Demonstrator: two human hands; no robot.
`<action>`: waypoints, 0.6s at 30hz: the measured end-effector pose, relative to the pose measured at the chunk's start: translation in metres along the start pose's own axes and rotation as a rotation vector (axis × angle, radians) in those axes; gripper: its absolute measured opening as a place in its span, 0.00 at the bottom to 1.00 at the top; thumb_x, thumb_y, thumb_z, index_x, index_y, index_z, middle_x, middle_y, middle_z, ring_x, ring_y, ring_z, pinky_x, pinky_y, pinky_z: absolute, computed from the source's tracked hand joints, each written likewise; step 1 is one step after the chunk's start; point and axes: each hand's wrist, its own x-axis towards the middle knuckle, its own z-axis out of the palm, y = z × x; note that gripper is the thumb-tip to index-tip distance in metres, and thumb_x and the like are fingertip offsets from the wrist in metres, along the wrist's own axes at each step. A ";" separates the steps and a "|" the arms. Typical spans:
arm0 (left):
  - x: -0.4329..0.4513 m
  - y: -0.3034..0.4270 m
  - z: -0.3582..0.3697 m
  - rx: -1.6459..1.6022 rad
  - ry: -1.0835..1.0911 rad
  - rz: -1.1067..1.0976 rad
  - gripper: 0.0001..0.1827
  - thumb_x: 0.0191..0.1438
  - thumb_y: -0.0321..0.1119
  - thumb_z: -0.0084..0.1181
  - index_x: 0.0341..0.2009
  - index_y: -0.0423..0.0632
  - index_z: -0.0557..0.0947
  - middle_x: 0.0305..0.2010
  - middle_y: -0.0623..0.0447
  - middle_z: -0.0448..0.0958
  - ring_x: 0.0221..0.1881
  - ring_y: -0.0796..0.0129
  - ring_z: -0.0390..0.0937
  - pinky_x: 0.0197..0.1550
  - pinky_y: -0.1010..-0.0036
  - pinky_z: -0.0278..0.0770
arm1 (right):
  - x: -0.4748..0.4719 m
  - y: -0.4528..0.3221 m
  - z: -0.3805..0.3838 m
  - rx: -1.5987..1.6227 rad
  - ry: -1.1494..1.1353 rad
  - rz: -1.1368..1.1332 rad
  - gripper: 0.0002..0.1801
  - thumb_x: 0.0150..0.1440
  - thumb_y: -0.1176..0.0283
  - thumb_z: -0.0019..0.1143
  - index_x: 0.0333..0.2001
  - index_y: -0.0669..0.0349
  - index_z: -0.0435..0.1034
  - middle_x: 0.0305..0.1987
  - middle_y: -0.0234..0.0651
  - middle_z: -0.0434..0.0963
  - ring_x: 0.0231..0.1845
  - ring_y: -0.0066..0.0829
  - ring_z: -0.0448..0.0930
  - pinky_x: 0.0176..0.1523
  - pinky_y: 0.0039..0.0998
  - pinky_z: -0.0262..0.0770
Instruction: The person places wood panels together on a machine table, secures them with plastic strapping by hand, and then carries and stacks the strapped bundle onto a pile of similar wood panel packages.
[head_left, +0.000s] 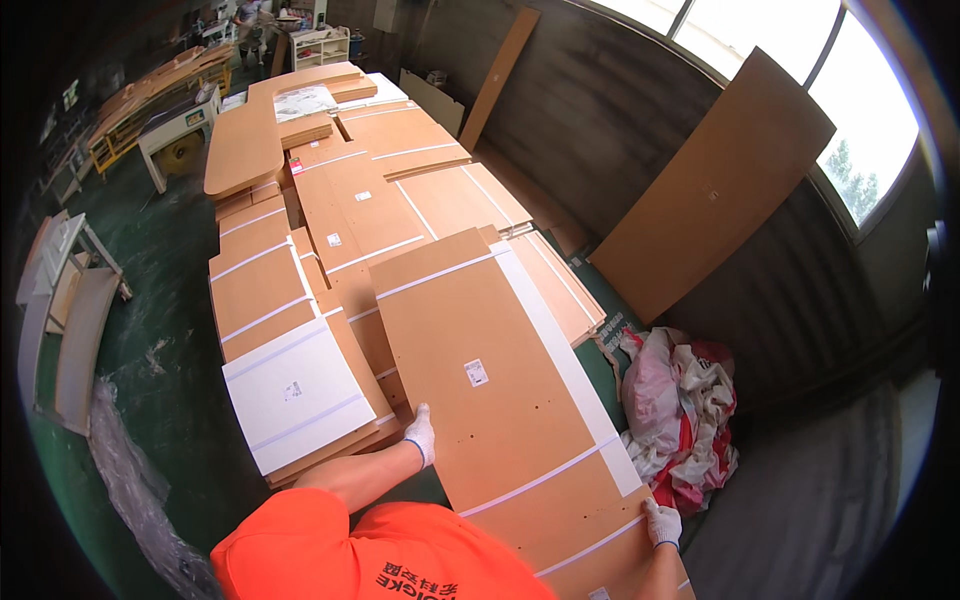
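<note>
Both my hands wear white knitted gloves and grip a long strapped bundle of wood-coloured panels (510, 360) that runs away from my body. My left hand (421, 435) is on the bundle's left edge, thumb up, its fingers hidden below. Nearer to me, my right hand (663, 523) clasps the right edge, fingertips on the top face. White straps cross the bundle, and a label with writing sticks to its top. Along its right side runs a white strip (570, 367). Left of my left hand lies a stack with a white top panel (296, 390).
Strapped panel stacks (360, 195) fill the area ahead. A large board (712, 187) leans by the window at right, above crumpled plastic sacks (679, 412). On the left are a small rack (75, 300), clear plastic film (139, 480) and green floor. A person (251, 30) stands far back.
</note>
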 end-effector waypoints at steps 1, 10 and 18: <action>-0.008 -0.004 0.031 -0.062 0.001 -0.032 0.37 0.70 0.65 0.45 0.68 0.48 0.72 0.68 0.46 0.76 0.64 0.49 0.76 0.63 0.48 0.77 | 0.031 0.012 0.006 -0.036 0.026 -0.033 0.40 0.58 0.33 0.57 0.26 0.67 0.81 0.26 0.56 0.80 0.31 0.52 0.83 0.40 0.47 0.75; 0.012 0.087 0.122 -0.070 -0.053 0.123 0.33 0.70 0.59 0.44 0.67 0.47 0.73 0.66 0.46 0.76 0.67 0.52 0.73 0.68 0.54 0.71 | 0.262 -0.122 0.048 -0.152 -0.319 -0.191 0.52 0.60 0.26 0.41 0.44 0.73 0.81 0.48 0.68 0.81 0.56 0.63 0.81 0.61 0.50 0.74; -0.026 0.110 0.124 0.082 0.054 0.115 0.42 0.67 0.71 0.43 0.65 0.46 0.73 0.63 0.44 0.77 0.61 0.54 0.76 0.62 0.56 0.76 | 0.362 -0.301 0.077 -0.125 -0.461 -0.236 0.61 0.64 0.24 0.29 0.52 0.85 0.74 0.57 0.76 0.75 0.67 0.64 0.74 0.69 0.45 0.67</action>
